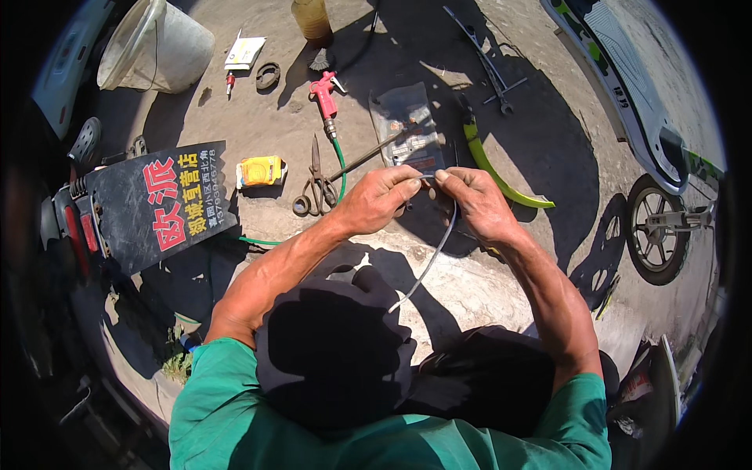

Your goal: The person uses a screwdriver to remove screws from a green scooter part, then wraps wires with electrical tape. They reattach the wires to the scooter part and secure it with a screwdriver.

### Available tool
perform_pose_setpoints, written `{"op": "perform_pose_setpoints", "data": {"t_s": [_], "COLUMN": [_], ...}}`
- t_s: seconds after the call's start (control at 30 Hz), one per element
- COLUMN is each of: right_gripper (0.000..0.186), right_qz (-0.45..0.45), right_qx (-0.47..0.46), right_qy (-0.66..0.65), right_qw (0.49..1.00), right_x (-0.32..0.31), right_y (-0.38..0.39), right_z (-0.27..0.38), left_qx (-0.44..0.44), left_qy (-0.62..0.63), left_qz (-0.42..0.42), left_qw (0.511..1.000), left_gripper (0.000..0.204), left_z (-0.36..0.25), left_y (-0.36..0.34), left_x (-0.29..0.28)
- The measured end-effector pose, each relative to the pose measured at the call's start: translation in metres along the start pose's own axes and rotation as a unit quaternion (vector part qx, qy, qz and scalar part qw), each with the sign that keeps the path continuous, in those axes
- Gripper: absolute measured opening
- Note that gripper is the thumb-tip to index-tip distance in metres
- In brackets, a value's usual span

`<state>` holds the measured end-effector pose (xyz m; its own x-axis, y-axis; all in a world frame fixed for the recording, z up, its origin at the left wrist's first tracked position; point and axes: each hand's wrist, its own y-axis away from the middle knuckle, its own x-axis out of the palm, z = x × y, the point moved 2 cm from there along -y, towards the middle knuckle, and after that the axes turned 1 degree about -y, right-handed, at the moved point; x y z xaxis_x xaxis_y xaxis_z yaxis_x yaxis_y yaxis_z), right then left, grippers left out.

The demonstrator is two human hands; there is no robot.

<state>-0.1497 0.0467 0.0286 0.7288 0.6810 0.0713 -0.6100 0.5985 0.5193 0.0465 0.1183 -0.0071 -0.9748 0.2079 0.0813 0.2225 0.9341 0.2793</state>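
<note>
Both hands are raised close together in front of me, pinching a thin grey cable [432, 265]. My left hand [380, 200] closes thumb and forefinger on the cable near its upper end. Just to the right, my right hand [476, 205] grips it the same way, with a small gap between the two sets of fingertips. From there the cable curves down toward my lap, where dark clothing hides the rest. Beyond the hands lies a clear plastic bag [399, 106] with small things in it. Scissors [316, 182] with dark handles rest on the ground by my left hand.
Farther off lie a pink air blow gun [323, 94] on a green hose, a yellow packet [261, 171] and wrenches [495, 82]. A curved yellow-green strip [487, 160] is at right. A white bucket [168, 51], black printed flap [149, 200] and scooter wheel [659, 227] stand around.
</note>
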Motion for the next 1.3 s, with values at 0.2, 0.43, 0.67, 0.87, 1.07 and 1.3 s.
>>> {"op": "perform_pose_setpoints", "data": {"t_s": [0.2,0.43,0.67,0.87,1.07,1.3], "right_gripper": [0.034,0.025,0.045,0.048,0.048,0.044], "right_qz": [-0.087,-0.134,-0.043,-0.063,-0.040,-0.253], "right_qx": [-0.081,-0.189,0.036,0.082,0.093,0.019], "right_qy": [0.254,0.379,0.017,-0.018,-0.008,0.175], "right_qw": [0.960,0.896,0.998,0.995,0.995,0.951], "right_x": [0.005,-0.003,-0.002,-0.006,-0.014,-0.079], "right_y": [-0.003,-0.001,-0.012,-0.019,-0.028,-0.054], "right_z": [-0.007,-0.032,-0.023,-0.035,-0.048,-0.076], "left_qx": [-0.058,-0.069,-0.089,-0.131,-0.017,-0.133], "left_qy": [0.042,-0.035,0.142,0.096,-0.217,-0.050], "left_qz": [-0.011,-0.020,-0.036,-0.075,-0.136,-0.167], "left_qw": [0.997,0.997,0.985,0.984,0.967,0.976], "left_gripper": [0.027,0.031,0.031,0.034,0.031,0.032], "left_z": [0.022,0.030,0.042,0.047,0.035,0.053], "left_y": [0.002,-0.005,-0.003,-0.007,-0.006,-0.006], "left_x": [0.007,0.015,0.022,0.027,0.026,0.014]}}
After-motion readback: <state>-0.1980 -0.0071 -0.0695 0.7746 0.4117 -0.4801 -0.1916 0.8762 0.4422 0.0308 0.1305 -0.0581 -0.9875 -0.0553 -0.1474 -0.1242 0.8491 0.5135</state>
